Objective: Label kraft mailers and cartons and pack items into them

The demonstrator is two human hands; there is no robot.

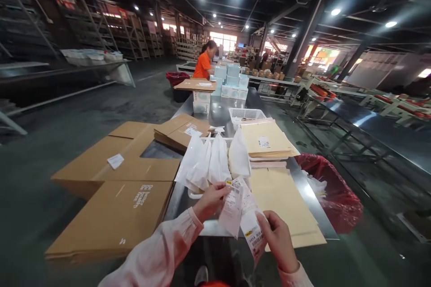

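Where fingers close: left hand (210, 199) pinches the upper end of the left slip (230, 210); right hand (278, 236) clamps the right slip (248, 219) between thumb and fingers
Slips: above the near edge of the table (220, 110), overlapping at the top; whether they are joined, I cannot tell
Just beyond: white pouches (218, 161) standing side by side in a white basket (193, 196)
Right: stacked yellow envelopes (283, 206), then a red-lined bin (340, 197) beside the table
Left: flat cartons (111, 215) in stacks, overhanging the edge
Farther: second basket (235, 115), pale blue boxes (232, 81), person (202, 65) in orange
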